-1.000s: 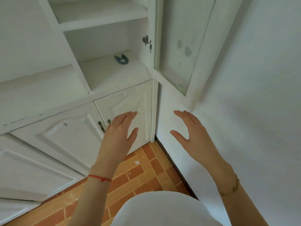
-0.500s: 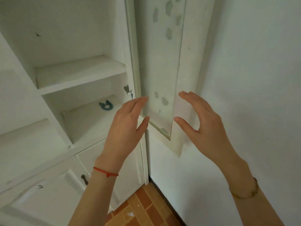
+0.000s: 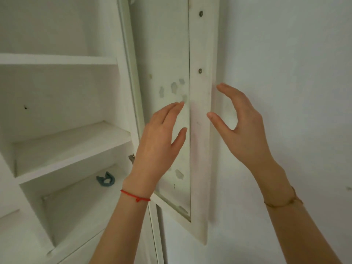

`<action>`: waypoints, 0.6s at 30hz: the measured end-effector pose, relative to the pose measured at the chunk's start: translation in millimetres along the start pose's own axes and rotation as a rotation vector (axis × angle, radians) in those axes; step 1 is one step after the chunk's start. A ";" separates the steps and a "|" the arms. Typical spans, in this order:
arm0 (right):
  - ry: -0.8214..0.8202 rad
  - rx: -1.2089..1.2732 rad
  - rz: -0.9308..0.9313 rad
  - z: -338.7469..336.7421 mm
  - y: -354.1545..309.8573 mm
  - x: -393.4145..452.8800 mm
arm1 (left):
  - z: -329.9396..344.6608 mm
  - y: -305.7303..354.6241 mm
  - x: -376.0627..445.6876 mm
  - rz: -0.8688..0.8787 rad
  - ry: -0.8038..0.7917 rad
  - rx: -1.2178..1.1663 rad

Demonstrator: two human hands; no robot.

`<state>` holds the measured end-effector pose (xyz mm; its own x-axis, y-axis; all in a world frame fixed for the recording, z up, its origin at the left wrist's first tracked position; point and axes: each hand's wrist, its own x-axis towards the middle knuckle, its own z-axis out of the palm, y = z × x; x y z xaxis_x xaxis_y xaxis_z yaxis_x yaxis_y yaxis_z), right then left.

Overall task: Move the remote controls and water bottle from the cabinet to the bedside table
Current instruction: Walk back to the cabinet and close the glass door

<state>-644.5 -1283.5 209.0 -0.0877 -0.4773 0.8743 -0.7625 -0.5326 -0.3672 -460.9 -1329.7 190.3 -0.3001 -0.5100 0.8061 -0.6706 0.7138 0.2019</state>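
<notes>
A white cabinet (image 3: 62,149) with open shelves fills the left of the view. Its glass-panelled door (image 3: 200,130) stands swung open against the right wall. My left hand (image 3: 160,141) is raised in front of the door's glass, fingers apart, holding nothing. My right hand (image 3: 240,126) hovers just right of the door's free edge, thumb and fingers spread, also holding nothing. No remote control or water bottle is visible on the shelves I can see.
A small blue curved object (image 3: 105,181) lies on the lower shelf near the hinge (image 3: 131,158). The white wall (image 3: 285,73) is close on the right, behind the open door.
The view has tilted up from the floor and lower doors to the shelves and open door. Both hands have risen with it and stay open.
</notes>
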 end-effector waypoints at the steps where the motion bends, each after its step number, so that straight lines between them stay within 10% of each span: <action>1: 0.011 -0.001 0.000 1.0 -0.1 6.3 | -0.2 -0.2 4.4 0.007 0.009 -0.005; 18: 0.042 -0.015 0.004 11.8 -2.7 71.7 | 8.7 2.8 20.0 0.093 -0.003 -0.046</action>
<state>-641.1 -1324.5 269.0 -0.1176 -0.4491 0.8857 -0.7714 -0.5203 -0.3663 -474.7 -1342.1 202.2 -0.3621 -0.4417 0.8209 -0.6078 0.7795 0.1513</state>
